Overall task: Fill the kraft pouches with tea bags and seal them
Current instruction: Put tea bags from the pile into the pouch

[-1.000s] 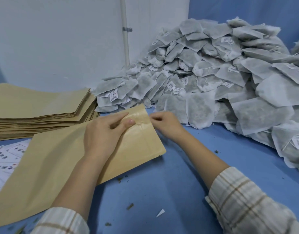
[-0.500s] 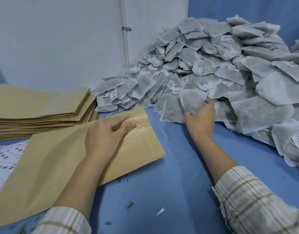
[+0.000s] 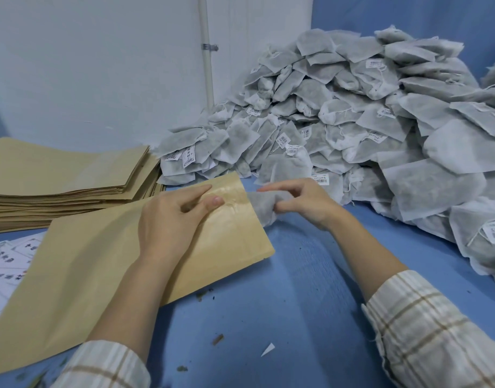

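A large kraft pouch [image 3: 100, 264] lies flat on the blue table, its mouth pointing to the right. My left hand [image 3: 170, 219] rests on the pouch near that mouth, thumb and fingers pinching its upper layer. My right hand [image 3: 305, 203] grips a grey tea bag [image 3: 264, 205], whose left end touches the pouch's mouth edge. Whether the bag's tip is inside the pouch cannot be told. A big heap of grey tea bags [image 3: 366, 121] with small white tags fills the back right.
A stack of flat kraft pouches [image 3: 61, 180] sits at the left rear. Printed white label sheets [image 3: 5, 261] lie under the pouch's left side. Tea crumbs and a paper scrap [image 3: 268, 349] dot the blue table [image 3: 282, 317]. A white wall and pipe [image 3: 207, 51] stand behind.
My right hand reached into the heap, took a tea bag, and brought it back left to the pouch's mouth. My left hand stayed on the pouch.
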